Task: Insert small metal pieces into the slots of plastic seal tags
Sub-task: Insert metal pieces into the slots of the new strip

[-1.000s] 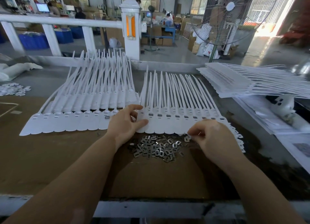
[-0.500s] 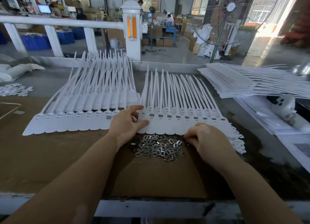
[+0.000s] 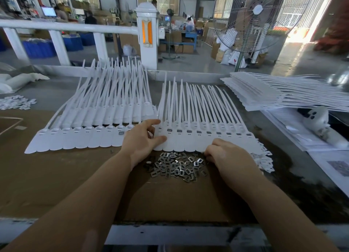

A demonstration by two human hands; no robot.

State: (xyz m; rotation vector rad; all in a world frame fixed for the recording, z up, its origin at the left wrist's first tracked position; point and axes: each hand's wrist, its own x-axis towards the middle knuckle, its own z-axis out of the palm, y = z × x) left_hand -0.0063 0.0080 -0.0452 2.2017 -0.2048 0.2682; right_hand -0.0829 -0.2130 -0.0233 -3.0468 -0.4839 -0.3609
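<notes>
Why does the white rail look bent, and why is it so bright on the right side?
In the head view, the wide-angle lens bows the white rail; daylight from the doorway washes out to glare on the floor; the people far behind look soft and blurry; the metal pieces between the left hand and right hand stay fairly sharp.

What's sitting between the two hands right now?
In the head view, the pile of metal pieces lies between the left hand and right hand, just below the tags.
</notes>
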